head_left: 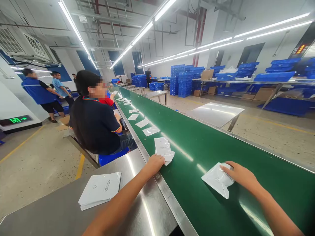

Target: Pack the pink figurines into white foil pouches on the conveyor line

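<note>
My left hand [157,164] is closed on the near edge of some white printed pouches [162,147] at the left side of the green conveyor belt [187,137]. Over the belt to the right, my right hand [240,173] grips another white plastic pouch [218,180] between thumb and fingers; the pouch is bent and tilted. A neat stack of white pouches [99,190] with printing on top lies on the steel table beside my left forearm. Further up the belt several flat white pouches [151,130] lie in a row.
A seated person in a dark shirt [98,121] is close by on the belt's left side. The steel table [56,203] meets the belt's metal rail [169,203]. Beyond the belt stand a low metal table [218,113] and stacked blue crates [185,83].
</note>
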The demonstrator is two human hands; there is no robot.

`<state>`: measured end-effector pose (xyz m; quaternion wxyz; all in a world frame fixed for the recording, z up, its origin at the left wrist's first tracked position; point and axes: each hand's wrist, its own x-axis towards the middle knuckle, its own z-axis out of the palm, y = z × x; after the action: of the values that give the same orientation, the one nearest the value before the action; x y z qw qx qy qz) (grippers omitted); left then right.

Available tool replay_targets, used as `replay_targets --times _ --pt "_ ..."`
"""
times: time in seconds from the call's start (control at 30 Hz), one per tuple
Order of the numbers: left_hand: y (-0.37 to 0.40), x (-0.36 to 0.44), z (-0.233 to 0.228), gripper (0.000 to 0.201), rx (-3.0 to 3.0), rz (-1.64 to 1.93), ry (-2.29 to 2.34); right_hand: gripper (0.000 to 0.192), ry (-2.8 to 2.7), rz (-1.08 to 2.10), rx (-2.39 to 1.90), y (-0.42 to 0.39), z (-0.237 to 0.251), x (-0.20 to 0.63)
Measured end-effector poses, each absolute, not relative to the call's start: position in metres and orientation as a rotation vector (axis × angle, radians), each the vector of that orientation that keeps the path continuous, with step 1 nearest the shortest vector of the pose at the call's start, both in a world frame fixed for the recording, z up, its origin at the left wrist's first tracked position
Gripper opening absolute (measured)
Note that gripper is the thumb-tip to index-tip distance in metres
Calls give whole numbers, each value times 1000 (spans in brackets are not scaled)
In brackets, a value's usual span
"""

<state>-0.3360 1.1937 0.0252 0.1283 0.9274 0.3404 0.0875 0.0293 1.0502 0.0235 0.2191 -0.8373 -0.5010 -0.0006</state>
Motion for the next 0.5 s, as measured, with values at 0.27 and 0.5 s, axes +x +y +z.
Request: replay_targets --times 0.27,0.5 --pt "1141 -361 105 38 2435 274 728 33 -2195 13 -1338 1067 66 -143" --pt "1094 -435 48 73 1332 638 661 35 -1668 875 -1254 1066 26 -221"
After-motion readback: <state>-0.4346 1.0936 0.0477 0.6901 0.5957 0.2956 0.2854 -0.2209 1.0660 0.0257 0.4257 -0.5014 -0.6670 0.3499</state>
